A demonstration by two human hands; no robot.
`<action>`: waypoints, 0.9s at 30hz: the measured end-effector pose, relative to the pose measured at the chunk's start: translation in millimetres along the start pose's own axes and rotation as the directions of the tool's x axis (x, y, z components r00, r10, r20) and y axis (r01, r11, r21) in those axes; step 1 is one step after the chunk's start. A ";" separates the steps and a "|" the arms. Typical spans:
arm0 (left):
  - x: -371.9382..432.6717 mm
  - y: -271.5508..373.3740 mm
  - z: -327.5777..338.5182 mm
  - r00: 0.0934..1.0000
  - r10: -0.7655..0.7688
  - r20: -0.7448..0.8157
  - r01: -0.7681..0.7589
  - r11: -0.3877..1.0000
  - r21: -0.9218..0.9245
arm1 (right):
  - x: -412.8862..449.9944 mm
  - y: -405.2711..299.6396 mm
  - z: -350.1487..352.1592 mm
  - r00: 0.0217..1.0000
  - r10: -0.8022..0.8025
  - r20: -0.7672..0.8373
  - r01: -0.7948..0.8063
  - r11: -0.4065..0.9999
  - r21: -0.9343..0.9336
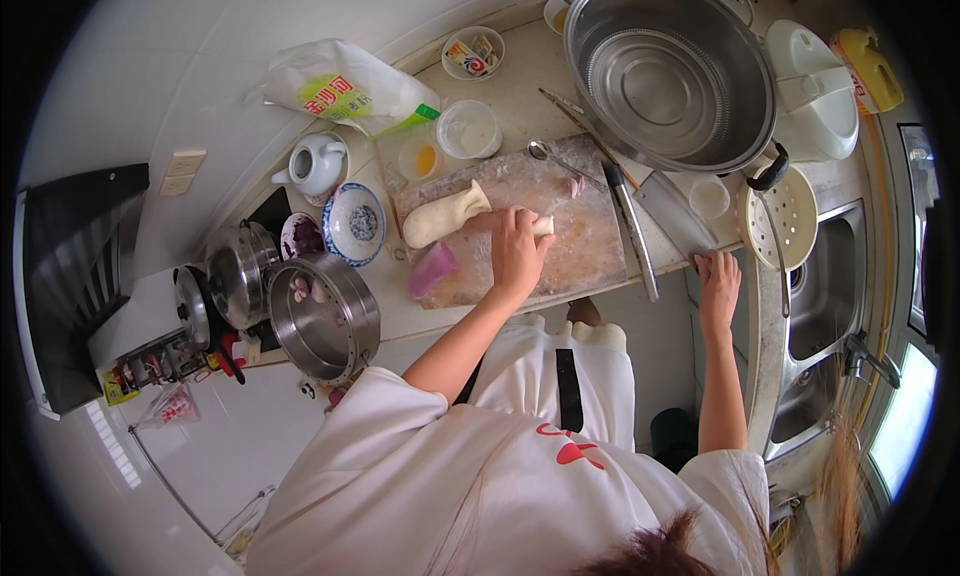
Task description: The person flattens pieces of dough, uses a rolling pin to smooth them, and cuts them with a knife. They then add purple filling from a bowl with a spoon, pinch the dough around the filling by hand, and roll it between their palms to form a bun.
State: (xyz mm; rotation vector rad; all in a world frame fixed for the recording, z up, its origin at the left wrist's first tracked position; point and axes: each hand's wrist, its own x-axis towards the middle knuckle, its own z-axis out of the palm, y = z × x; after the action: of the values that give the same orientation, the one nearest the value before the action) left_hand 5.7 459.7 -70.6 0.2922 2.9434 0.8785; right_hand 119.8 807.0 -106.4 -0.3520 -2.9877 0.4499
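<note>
My left hand (519, 247) is on the floured wooden board (592, 253), its fingers and thumb around a small piece of white dough (545, 226); one end sticks out to the right. Left of it on the board lies a thick roll of white dough (442, 216), pinched at its upper right end. Below that is a lump of purple dough (433, 269) at the board's edge. My right hand (720, 287) is by the counter's edge with its fingers curled at the handle end of a cleaver (671, 210). The hand mostly hides the handle.
A steel rolling pin (632, 231) and a spoon (538, 150) lie across the board's right part. Around it stand a large steamer pot (667, 145), a colander (787, 235), a flour bag (337, 88), plastic tubs (469, 130), a patterned bowl (354, 223) and a steamer basket (360, 306).
</note>
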 end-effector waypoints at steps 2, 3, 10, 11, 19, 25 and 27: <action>-2.5 -0.3 0.0 0.996 -0.084 0.038 0.086 0.995 -0.042 | 11.8 -16.6 0.2 0.999 -0.015 -0.042 0.015 1.000 -0.002; -2.9 0.0 0.6 0.984 -0.161 0.080 0.168 0.983 -0.080 | 17.3 -27.3 -0.6 0.996 -0.026 -0.087 0.026 1.000 -0.003; 5.0 5.8 -12.8 0.821 -0.215 0.529 0.570 0.359 -0.739 | 28.3 -167.0 2.8 0.921 0.037 0.389 -0.372 0.385 0.844; 4.2 2.3 -14.0 0.825 -0.221 0.521 0.565 0.359 -0.743 | 33.0 -180.5 6.2 0.922 0.026 0.387 -0.367 0.385 0.847; 5.3 -15.3 -40.9 0.912 -0.172 0.373 0.358 0.778 -0.516 | 30.7 -219.4 25.8 0.748 -0.083 0.659 -0.626 0.243 0.741; 2.9 -14.0 -55.0 0.753 -0.353 0.555 0.657 0.427 -0.621 | 33.0 -235.3 10.0 0.788 -0.126 0.602 -0.539 0.331 0.774; 0.0 -15.4 -56.2 0.771 -0.363 0.523 0.636 0.460 -0.620 | 37.9 -240.3 2.1 0.786 -0.141 0.602 -0.533 0.337 0.776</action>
State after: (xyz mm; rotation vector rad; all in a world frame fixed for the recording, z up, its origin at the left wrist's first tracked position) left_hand -2.9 416.8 -32.1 -0.4524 1.8635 1.6490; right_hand 31.8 592.2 -33.5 -0.5188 -2.4199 2.5680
